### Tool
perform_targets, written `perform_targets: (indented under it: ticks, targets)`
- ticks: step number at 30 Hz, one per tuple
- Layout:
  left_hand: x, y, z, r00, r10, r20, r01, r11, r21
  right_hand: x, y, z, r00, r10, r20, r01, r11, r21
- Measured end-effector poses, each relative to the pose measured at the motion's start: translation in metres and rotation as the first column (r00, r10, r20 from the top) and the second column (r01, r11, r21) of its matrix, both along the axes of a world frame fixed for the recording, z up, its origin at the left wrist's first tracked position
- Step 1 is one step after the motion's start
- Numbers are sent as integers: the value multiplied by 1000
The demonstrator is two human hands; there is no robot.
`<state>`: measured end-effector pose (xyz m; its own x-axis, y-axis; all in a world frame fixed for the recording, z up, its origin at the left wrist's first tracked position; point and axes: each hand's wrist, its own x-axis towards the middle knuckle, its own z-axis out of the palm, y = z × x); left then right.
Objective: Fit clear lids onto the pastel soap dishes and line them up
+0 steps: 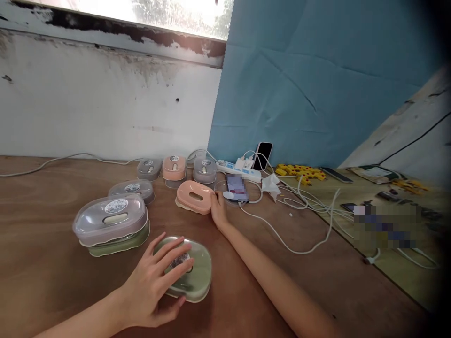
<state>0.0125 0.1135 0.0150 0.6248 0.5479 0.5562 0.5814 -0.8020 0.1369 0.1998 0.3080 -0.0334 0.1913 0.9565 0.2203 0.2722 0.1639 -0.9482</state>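
Note:
My left hand [160, 277] lies over a green oval plastic box [200, 270] at the front of the table. Its fingers are spread across the lid, partly covering a round printed label, and the thumb is by the near edge. Farther back, my right hand [219, 211] holds the right end of a pink oval box [188, 193] with a slot in its lid. Some of the right fingers are hidden behind that box. Left of both hands, a box with a clear greyish lid [112, 216] sits on top of a green one [121, 241].
Behind the stack is another grey box [136, 188]. Smaller grey boxes [150, 169] [205, 170] flank a small pink box [174, 168] near the wall. To the right are a power strip [252, 174], phones [262, 156], tangled white cables [299, 251] and yellow pieces [299, 172].

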Motion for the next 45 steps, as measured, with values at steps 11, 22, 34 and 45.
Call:
perform_targets:
  ticks: [11,22,34,45]
  targets:
    - [0,0,-1,1000,4,12,-4,1000,-2,-8,5,7,996,-44,73,47,998,-41]
    - [1,0,-1,1000,16,5,-16,1000,5,-17,2,9,997,-34,64,34,999,-6]
    - [-1,-1,-3,1000,19,-16,-19,1000,-1,-15,-11,15,947,233,223,-253,966,63]
    - [-3,1,-3,999,10,-41,-10,1000,-1,-11,-21,24,817,455,355,-496,868,29]
